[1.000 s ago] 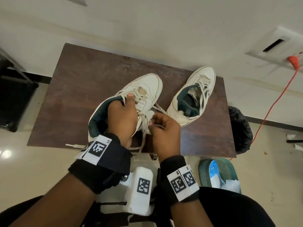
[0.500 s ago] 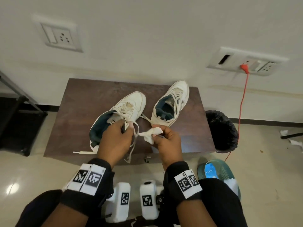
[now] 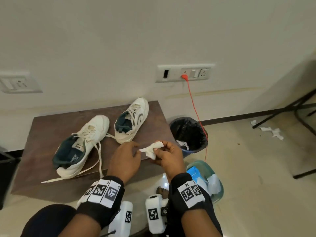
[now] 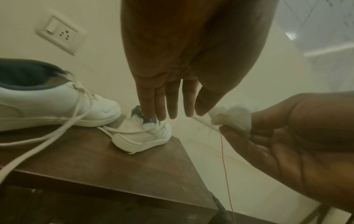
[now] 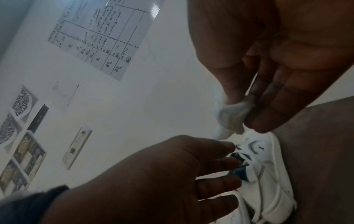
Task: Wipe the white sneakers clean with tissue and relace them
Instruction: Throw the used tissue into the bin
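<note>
Two hands meet above the near edge of the brown table (image 3: 51,132): the right hand (image 3: 168,155) pinches a crumpled tissue (image 3: 151,148) between thumb and fingertips, while the left hand (image 3: 124,159) is loose, fingers straight, holding nothing, its tips just beside the wad. Both white sneakers (image 3: 82,146) rest on the table, the nearer one's laces (image 3: 98,159) trailing. A black-lined bin (image 3: 189,134) stands beside the table.
</note>
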Available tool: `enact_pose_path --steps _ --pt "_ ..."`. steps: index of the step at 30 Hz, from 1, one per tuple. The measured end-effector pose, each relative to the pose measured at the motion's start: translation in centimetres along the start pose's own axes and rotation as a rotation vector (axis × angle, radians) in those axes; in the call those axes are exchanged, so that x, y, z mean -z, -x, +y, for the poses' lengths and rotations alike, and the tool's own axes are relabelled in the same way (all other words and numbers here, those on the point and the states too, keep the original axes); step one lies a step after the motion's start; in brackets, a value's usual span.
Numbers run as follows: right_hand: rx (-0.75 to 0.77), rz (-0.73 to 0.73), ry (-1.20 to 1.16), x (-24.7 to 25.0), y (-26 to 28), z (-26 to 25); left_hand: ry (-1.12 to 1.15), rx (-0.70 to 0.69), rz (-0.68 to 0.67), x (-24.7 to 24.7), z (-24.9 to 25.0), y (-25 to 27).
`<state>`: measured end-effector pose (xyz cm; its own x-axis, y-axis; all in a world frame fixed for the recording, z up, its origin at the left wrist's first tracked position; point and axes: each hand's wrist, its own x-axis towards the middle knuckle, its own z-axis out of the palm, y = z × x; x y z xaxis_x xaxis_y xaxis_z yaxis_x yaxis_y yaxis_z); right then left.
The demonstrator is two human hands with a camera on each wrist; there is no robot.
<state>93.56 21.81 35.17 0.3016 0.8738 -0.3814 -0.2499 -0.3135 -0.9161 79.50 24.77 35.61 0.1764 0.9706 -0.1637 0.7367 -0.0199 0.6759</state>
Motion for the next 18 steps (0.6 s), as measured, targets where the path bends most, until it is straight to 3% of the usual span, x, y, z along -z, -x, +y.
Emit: enact_pose_path --steps 11,18 --pt "0.005 0.404 0.219 10.9 -7.3 0.0 -0.111 -0.118 -0.152 -7.9 6.9 -6.5" --pt "-0.153 0.504 0.331 16.5 -16.5 1.4 -0.275 -0.127 -0.285 -14.3 8.1 -12.6"
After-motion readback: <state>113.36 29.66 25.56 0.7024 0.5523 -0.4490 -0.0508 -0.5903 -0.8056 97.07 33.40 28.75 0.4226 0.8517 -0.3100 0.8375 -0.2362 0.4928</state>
